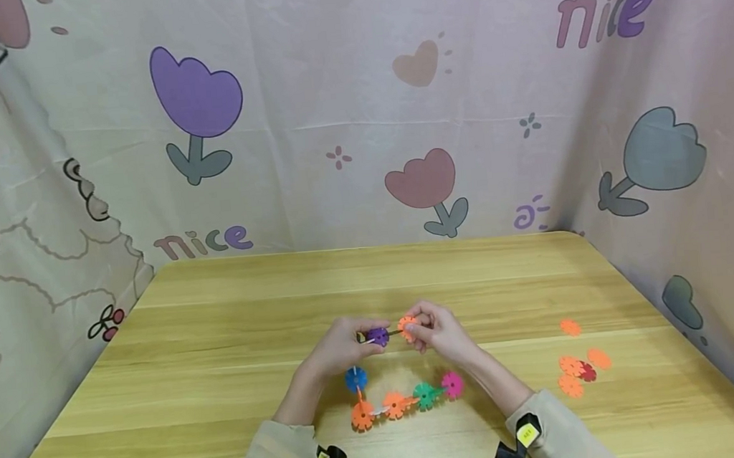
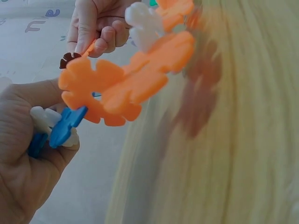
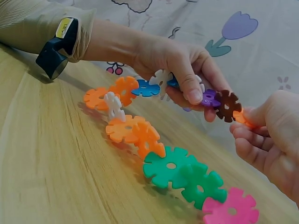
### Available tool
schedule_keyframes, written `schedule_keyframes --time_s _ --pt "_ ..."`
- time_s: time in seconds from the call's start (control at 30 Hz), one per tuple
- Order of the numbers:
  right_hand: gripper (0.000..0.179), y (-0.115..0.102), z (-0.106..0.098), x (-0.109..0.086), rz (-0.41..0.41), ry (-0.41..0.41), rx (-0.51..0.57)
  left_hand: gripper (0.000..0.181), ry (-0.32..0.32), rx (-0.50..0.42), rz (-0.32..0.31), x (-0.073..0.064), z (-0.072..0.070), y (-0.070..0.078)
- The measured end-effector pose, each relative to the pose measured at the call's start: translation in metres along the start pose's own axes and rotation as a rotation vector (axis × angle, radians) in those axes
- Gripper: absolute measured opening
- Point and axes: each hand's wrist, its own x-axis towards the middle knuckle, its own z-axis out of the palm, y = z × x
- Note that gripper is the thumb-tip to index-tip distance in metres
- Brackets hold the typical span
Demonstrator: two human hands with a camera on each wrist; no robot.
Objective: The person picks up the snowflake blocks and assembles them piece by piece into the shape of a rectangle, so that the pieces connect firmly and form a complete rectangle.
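A chain of interlocking snowflake discs hangs from my left hand (image 1: 340, 346), whose thumb and fingers pinch it beside a purple disc (image 1: 378, 336). Next to the purple one stands a brown disc (image 3: 228, 106). My right hand (image 1: 443, 334) pinches an orange disc (image 1: 406, 328) at the brown disc's edge; how far they interlock I cannot tell. From the left hand the chain runs down through white and blue discs (image 1: 356, 379), then orange discs (image 3: 124, 128) with a white disc (image 3: 114, 106) between. Green discs (image 3: 171, 167) and a pink disc (image 1: 452, 385) form its other end.
Several loose orange discs (image 1: 570, 385) and a dark red disc (image 1: 588, 372) lie at the right of the wooden table (image 1: 219, 327). A printed curtain (image 1: 304, 83) rises behind the table's far edge and along both sides.
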Motion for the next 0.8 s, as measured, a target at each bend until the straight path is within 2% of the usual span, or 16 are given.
schedule_keyframes --time_s 0.27,0.5,0.7,0.8 --pt "0.012 0.0 0.003 0.001 -0.042 -0.001 0.006 0.035 -0.009 0.009 -0.021 -0.001 0.0 0.003" --pt "0.012 -0.005 0.001 0.001 0.022 0.012 -0.072 0.036 -0.019 0.014 -0.014 0.001 -0.001 0.0" --pt "0.025 -0.016 -0.008 -0.003 0.045 -0.108 -0.125 0.039 -0.071 0.005 0.011 0.001 -0.004 -0.002" --pt "0.029 -0.018 -0.01 -0.005 0.063 -0.14 -0.133 0.041 -0.106 0.017 0.02 0.002 -0.004 -0.003"
